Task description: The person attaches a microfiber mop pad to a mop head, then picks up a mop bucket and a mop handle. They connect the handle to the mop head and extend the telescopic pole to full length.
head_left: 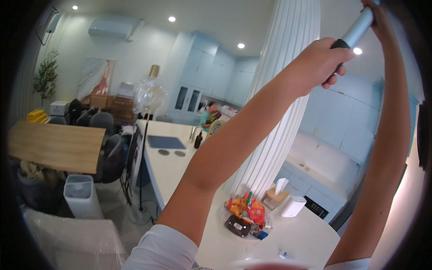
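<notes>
The pale pole (358, 28) is cut off near the right grip (381, 21).

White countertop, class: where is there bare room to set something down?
On the countertop, bare room lies between the white box, small white item and rounded right edge; also, in this view, between the two grey discs and the left arm. Crowded: near the fluted column, where snack packets and the tissue box cluster.

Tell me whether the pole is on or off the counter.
Off the counter: the pole is raised high, the left hand around its black handle and the right hand gripping farther up.
</notes>
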A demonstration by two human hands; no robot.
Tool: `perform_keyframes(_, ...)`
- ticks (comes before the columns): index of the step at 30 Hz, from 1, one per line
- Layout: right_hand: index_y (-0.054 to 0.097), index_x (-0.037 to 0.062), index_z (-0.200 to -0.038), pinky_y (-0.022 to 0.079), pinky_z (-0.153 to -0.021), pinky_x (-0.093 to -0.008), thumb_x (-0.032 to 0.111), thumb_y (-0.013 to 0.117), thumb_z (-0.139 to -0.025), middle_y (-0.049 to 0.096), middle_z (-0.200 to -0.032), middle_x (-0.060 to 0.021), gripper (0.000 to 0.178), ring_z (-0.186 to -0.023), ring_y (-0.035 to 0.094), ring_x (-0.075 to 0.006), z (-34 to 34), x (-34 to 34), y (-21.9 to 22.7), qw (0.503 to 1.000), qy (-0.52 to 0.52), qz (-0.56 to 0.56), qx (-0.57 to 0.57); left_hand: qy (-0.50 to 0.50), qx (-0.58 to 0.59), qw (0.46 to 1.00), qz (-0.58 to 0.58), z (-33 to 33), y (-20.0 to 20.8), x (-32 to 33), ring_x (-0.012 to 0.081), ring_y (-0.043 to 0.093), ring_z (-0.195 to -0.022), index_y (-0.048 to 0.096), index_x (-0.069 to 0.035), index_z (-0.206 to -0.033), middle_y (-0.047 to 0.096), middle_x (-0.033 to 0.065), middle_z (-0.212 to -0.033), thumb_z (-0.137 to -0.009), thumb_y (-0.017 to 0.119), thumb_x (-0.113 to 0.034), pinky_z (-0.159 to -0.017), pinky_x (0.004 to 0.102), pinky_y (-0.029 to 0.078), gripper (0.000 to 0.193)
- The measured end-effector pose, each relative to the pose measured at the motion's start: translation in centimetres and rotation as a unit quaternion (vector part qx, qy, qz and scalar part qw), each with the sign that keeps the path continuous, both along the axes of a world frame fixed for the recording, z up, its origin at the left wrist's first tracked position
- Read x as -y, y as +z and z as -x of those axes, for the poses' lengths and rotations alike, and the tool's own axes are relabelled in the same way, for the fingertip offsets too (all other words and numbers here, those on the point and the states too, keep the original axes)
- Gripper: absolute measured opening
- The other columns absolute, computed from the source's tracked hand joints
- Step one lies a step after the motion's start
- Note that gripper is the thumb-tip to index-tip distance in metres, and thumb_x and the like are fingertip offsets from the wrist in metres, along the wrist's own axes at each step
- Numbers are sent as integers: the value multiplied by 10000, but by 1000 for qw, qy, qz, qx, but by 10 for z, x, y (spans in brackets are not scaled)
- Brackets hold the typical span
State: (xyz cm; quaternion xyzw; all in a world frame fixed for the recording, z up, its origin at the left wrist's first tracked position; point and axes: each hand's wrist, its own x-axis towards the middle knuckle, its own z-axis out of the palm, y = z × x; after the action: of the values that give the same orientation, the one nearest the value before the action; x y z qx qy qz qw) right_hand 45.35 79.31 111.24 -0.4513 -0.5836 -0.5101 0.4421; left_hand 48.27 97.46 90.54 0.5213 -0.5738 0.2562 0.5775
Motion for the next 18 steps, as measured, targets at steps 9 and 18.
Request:
perform_keyframes(9,-76,100,-1366,384,-405,-237,-27,496,-659,463,-719,-103,918,-520,437,-138,-29,-170,-66,994,-45,-100,-20,-3,-10,1000,4,-46,-18,-144,30,360,-430,483,-35,-940,442,-31,-611,-856,501,-253,-374,169,272,234)
perform_keyframes(18,-120,145,-1353,446,-403,-315,-1,541,-620,419,-1032,-222,997,-676,533,-261,-153,-413,-76,999,-11,-29,-44,21,-117,992,47,-110,-67,-374,30,342,-448,454,-35,-1057,404,-28,-632,-886,457,-272,-380,159,273,293)
